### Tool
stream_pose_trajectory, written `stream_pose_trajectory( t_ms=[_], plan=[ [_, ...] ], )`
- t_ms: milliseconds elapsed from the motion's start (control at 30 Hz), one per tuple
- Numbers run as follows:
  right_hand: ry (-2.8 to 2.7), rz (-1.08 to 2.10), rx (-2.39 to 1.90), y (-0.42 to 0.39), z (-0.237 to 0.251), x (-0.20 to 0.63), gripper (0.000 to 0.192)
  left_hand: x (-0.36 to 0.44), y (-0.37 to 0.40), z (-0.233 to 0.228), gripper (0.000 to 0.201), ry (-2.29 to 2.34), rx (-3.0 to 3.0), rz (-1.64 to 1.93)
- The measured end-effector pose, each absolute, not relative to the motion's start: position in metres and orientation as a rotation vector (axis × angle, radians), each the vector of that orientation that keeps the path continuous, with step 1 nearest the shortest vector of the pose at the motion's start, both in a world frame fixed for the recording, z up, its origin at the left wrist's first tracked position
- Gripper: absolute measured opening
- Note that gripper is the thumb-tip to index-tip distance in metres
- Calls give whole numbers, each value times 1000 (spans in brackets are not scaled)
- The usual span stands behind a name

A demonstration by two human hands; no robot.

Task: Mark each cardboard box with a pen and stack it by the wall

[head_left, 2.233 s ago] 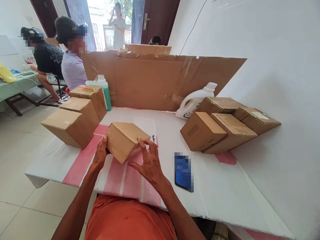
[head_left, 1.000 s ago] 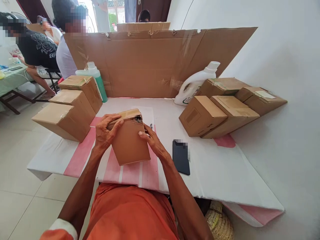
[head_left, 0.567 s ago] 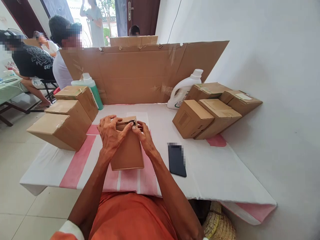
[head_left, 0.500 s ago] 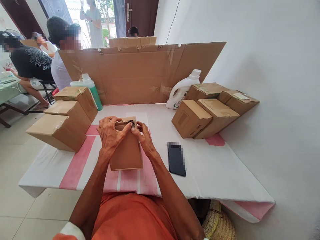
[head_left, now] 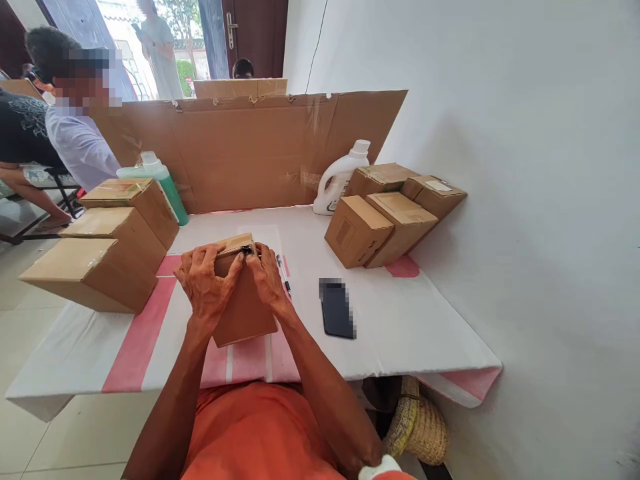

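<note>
In front of me a cardboard box [head_left: 244, 308] stands on the table, turned a little askew. My left hand [head_left: 206, 277] is closed over its left side, with the thumb stretched to the upper corner. Around the right side my right hand [head_left: 265, 270] grips it, fingers curled behind the edge and thumb on the same corner. Between the two thumbs shows a small dark patch [head_left: 247, 251], too small to make out. A pen [head_left: 283, 276] lies just right of my right hand, partly hidden by it. Farther right is a dark phone [head_left: 338, 311].
Several cardboard boxes stand at left [head_left: 100, 267] and right [head_left: 360, 233]. Behind them are a green bottle [head_left: 173, 193] and a white jug [head_left: 345, 177]. A cardboard panel [head_left: 240, 153] closes off the back. People are beyond it. A woven basket [head_left: 423, 427] sits below the table.
The view has swung to the right. The box has turned slightly under my hands, which keep hold of it at the same corner. The pen has come into sight.
</note>
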State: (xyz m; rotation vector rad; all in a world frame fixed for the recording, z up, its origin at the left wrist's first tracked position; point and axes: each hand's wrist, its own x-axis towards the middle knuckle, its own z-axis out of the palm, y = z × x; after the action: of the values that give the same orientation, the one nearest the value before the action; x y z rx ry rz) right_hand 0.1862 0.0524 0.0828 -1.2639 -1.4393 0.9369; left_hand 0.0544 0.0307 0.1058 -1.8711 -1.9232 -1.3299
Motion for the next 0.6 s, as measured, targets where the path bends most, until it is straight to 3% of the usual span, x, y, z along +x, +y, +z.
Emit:
stream_pose_trajectory(
  t_ms=[133,267,500,600],
  plan=[
    [-1433,1101,-1150,49,61,219,56,63,28,100,37,-1869,-1893,-1273],
    [-1371,1125,-1357,45,36,265,68,60,29,97,44,-1865,-1885,-1258],
    [-1423,873,-1812,63,15,285,25,63,28,95,49,-1861,-1915,-1279],
    [-1383,900,-1910,82,6,272,31,66,27,95,53,-1861,-1920,-1199]
  ],
)
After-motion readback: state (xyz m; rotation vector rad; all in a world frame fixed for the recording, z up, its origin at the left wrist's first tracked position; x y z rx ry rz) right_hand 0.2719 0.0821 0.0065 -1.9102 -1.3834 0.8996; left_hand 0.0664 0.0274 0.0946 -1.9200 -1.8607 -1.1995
